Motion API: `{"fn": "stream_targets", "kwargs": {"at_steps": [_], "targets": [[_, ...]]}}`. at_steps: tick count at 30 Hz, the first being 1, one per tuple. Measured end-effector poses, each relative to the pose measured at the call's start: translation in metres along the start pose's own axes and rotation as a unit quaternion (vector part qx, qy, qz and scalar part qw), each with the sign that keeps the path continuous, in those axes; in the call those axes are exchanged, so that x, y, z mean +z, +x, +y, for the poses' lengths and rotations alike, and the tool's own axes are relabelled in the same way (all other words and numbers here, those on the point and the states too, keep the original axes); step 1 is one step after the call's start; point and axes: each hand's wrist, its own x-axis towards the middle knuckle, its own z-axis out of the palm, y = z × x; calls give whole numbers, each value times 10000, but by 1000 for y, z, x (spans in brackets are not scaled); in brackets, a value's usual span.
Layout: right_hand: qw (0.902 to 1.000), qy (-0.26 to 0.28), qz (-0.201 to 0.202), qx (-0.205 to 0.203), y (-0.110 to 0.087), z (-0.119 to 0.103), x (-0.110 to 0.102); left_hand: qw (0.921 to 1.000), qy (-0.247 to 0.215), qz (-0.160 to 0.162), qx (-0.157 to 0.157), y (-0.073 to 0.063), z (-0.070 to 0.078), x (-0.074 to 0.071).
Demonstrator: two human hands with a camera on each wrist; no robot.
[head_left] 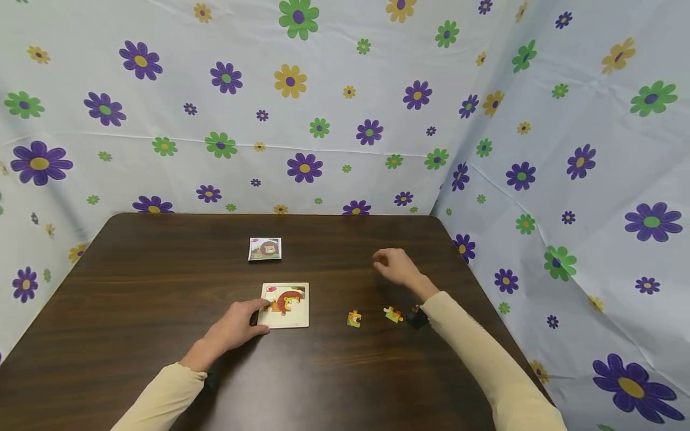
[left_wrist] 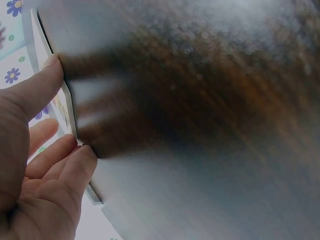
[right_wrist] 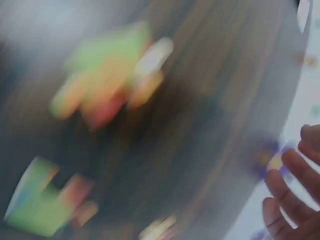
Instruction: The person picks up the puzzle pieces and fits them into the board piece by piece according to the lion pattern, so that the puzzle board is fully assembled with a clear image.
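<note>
A square wooden puzzle board [head_left: 293, 321] lies on the table with some lion pieces [head_left: 287, 301] set in it. My left hand [head_left: 237, 323] holds the board by its left edge, the thumb low at the near corner and a fingertip over the pieces. From the left wrist, the thumb [left_wrist: 42, 87] and fingers of that hand meet the board's thin edge [left_wrist: 70, 110]. My right hand [head_left: 396, 265] is above the table's right side, fingers loosely bent around nothing. Nearer me lie a yellow-orange puzzle piece [head_left: 354, 318] and a green-and-orange puzzle piece [head_left: 394, 314].
Behind the board lies a picture card [head_left: 265, 249] of a lion. By the right forearm, a red bit of another piece [head_left: 415, 308] shows beside the black wrist camera [head_left: 417, 318]. Flowered cloth [head_left: 323, 108] hangs along the dark table's [head_left: 162, 287] back and right side.
</note>
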Motion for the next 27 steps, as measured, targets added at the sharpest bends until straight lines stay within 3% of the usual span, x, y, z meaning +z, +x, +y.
{"fn": "stream_targets", "kwargs": {"at_steps": [4,10,17,27], "targets": [[9944,48,-47,1051,-21,39,-5,9999,93,30,-54,-1,-2,-1],[9824,96,-269,1844,-41,66,-6,10000,71,29,2,1,-2,-2],[9718,-498,-777,2169,-47,69,-10,9999,86,83,12,4,-3,-2],[9717,-476,-715,2200,-47,72,-4,10000,62,19,-8,2,-4,0]]}}
